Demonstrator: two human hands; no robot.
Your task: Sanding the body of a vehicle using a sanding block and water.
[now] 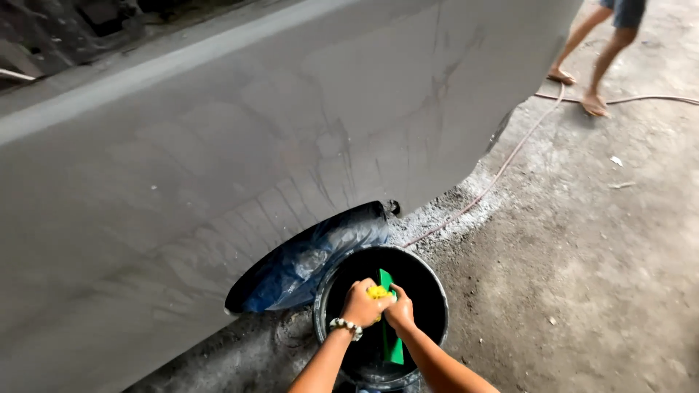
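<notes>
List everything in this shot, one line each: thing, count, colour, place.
sponge: one, yellow, squeezed between both hands over the bucket
bucket: one, black, on the ground by the wheel arch
block: one, green, flat, standing in the bucket
car panel: one, matt grey, fills the left
plastic sheet: one, bluish, covering the wheel
hose: one, pale, across the ground
other person's legs: two, barefoot, top right
bracelet: one, beaded, left wrist
left hand: on sponge
right hand: on sponge
</notes>
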